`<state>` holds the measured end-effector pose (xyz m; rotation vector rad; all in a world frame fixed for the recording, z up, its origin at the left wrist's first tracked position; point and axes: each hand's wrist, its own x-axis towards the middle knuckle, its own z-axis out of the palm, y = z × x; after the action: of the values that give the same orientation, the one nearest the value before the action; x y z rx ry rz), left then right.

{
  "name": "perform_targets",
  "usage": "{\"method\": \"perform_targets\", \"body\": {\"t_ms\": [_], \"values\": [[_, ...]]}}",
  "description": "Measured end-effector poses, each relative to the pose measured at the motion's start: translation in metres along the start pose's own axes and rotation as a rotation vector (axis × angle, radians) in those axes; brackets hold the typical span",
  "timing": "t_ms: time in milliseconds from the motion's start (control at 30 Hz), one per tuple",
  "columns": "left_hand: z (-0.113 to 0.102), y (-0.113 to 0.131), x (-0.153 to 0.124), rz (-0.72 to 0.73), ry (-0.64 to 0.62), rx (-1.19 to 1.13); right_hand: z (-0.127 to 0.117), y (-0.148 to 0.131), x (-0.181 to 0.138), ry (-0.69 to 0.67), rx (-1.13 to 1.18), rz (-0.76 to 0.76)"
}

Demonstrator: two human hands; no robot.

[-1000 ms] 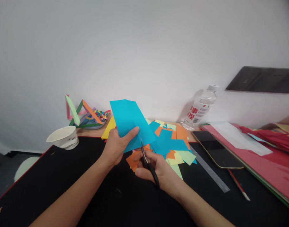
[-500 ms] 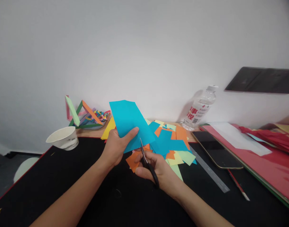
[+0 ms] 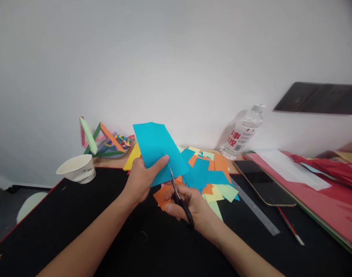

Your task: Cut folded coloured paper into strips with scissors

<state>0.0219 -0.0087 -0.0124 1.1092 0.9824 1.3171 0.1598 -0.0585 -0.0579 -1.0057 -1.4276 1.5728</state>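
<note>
My left hand (image 3: 143,177) pinches a sheet of blue paper (image 3: 157,144), its thumb lying across the front. The sheet is held up, tilted, above the table. My right hand (image 3: 186,206) is closed around the black handles of a pair of scissors (image 3: 176,192). Their blades reach up to the lower part of the blue sheet, just below my left thumb. Whether both blades straddle the paper is hard to make out. Under and behind the scissors lies a pile of paper pieces (image 3: 218,177) in blue, orange, yellow and pale green.
A paper bowl (image 3: 78,169) stands at the left, near folded paper strips (image 3: 88,134) and a tray of scraps (image 3: 122,155). On the right are a water bottle (image 3: 242,134), a phone (image 3: 264,182), a ruler (image 3: 256,207), a red pencil-like stick (image 3: 289,225) and red sheets (image 3: 317,200).
The scissor tips have shifted very slightly toward my left thumb. Otherwise both hands and the blue paper hold almost the same position.
</note>
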Motion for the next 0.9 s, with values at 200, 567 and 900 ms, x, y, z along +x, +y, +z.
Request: {"method": "perform_targets", "body": {"t_ms": [200, 567, 900], "values": [[0.000, 0.002, -0.001, -0.009, -0.017, -0.006, 0.001, 0.001, 0.000, 0.016, 0.011, 0.015], [-0.010, 0.005, 0.009, -0.093, 0.098, -0.140, 0.000, 0.002, 0.000, -0.010, 0.008, 0.020], [-0.007, 0.007, 0.006, -0.067, 0.065, -0.095, 0.001, -0.003, -0.002, -0.060, 0.027, -0.008]]}}
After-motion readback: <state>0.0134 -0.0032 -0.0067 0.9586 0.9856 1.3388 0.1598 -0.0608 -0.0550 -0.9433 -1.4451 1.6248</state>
